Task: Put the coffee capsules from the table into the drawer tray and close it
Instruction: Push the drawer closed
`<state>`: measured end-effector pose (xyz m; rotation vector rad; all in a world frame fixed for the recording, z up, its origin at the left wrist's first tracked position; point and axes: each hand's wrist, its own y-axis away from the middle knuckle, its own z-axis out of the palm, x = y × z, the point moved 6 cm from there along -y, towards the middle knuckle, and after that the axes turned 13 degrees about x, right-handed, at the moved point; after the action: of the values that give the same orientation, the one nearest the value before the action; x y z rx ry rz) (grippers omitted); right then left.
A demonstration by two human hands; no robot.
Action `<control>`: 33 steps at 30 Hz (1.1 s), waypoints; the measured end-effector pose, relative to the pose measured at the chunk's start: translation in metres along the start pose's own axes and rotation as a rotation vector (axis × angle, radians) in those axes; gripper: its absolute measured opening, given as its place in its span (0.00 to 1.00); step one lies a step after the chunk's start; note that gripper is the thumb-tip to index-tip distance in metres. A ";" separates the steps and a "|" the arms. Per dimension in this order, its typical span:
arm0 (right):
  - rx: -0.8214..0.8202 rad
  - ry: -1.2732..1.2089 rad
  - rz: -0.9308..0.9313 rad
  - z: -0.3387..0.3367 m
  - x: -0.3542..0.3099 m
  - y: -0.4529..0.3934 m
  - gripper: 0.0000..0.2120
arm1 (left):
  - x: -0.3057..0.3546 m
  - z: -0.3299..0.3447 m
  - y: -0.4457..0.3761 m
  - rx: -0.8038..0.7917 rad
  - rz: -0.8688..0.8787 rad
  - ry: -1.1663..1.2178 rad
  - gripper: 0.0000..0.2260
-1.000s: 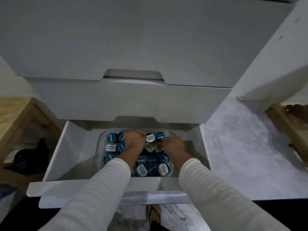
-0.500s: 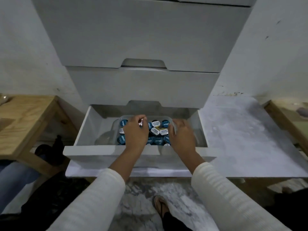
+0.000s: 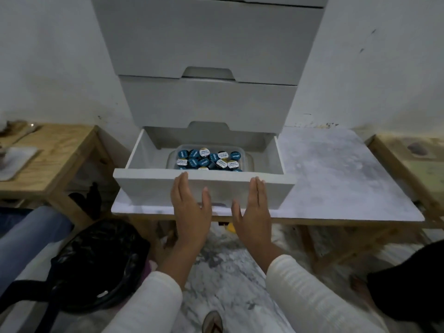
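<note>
Both hands, left hand [image 3: 191, 207] and right hand [image 3: 252, 210], lie flat-fingered, empty, against the drawer [image 3: 153, 188] front, hiding part of it.

Capsules [image 3: 208, 159] in tray [image 3: 248, 161] — tray inside open drawer [image 3: 153, 188] — hands before its front

matt white drawer [image 3: 204, 188], clear plastic tray [image 3: 248, 157]

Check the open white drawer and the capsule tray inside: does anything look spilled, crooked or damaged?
Nothing stands out. The blue and white coffee capsules all lie inside the clear plastic tray, none loose on the floor of the white bottom drawer. The drawer sits straight, still open, with the flat left hand and right hand at its front.
</note>
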<state>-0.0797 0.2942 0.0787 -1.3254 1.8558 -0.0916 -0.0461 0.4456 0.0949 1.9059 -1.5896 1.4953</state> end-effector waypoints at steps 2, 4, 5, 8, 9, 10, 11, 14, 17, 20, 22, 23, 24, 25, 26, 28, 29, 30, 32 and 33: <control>0.001 0.004 0.036 -0.003 0.005 0.012 0.32 | -0.007 -0.010 0.012 0.007 -0.020 -0.041 0.30; 0.019 0.021 0.075 -0.005 0.007 0.025 0.33 | -0.017 -0.018 0.022 0.006 -0.038 -0.101 0.33; 0.030 0.029 0.093 -0.006 0.008 0.031 0.33 | -0.022 -0.021 0.025 0.005 -0.031 -0.130 0.34; 0.079 0.041 0.142 -0.005 0.012 0.046 0.35 | -0.039 -0.025 0.032 -0.016 -0.038 -0.192 0.37; 0.083 0.037 0.149 -0.003 0.013 0.048 0.36 | -0.045 -0.025 0.032 -0.022 -0.042 -0.200 0.38; 0.084 0.028 0.159 -0.001 0.014 0.047 0.37 | -0.050 -0.024 0.030 -0.023 -0.047 -0.206 0.39; 0.089 0.018 0.175 0.002 0.015 0.045 0.38 | -0.056 -0.023 0.027 -0.019 -0.060 -0.214 0.40; 0.131 -0.026 0.230 0.015 0.019 0.034 0.41 | -0.075 -0.017 0.011 0.012 -0.119 -0.214 0.44; 0.169 -0.033 0.270 0.034 0.024 0.025 0.44 | -0.087 -0.006 -0.007 0.045 -0.114 -0.162 0.47; 0.204 -0.038 0.305 0.049 0.029 0.017 0.46 | -0.098 0.007 -0.023 0.087 -0.132 -0.103 0.51; 0.234 -0.066 0.306 0.057 0.030 0.011 0.46 | -0.104 0.015 -0.030 0.108 -0.126 -0.073 0.52; 0.253 -0.086 0.310 0.061 0.030 0.009 0.46 | -0.107 0.020 -0.033 0.118 -0.123 -0.062 0.53; 0.274 -0.109 0.318 0.064 0.030 0.007 0.46 | -0.110 0.024 -0.035 0.126 -0.121 -0.052 0.54; 0.295 -0.135 0.328 0.068 0.031 0.005 0.47 | -0.111 0.028 -0.036 0.132 -0.119 -0.038 0.54; 0.313 -0.158 0.339 0.072 0.030 0.003 0.47 | -0.112 0.032 -0.037 0.141 -0.118 -0.022 0.55; 0.339 -0.189 0.358 0.078 0.031 -0.005 0.47 | -0.112 0.039 -0.040 0.163 -0.124 -0.004 0.55; 0.344 -0.198 0.370 0.081 0.031 -0.009 0.47 | -0.111 0.043 -0.043 0.170 -0.128 0.002 0.55; 0.346 -0.205 0.380 0.084 0.032 -0.013 0.47 | -0.111 0.047 -0.045 0.174 -0.129 0.010 0.56; 0.351 -0.211 0.390 0.087 0.034 -0.023 0.46 | -0.110 0.055 -0.051 0.173 -0.125 0.027 0.56; 0.355 -0.211 0.388 0.089 0.035 -0.028 0.46 | -0.109 0.059 -0.055 0.171 -0.124 0.030 0.55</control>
<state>-0.0035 0.2882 0.0146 -0.6929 1.7816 -0.0698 0.0443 0.4879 0.0037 2.0208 -1.3421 1.6444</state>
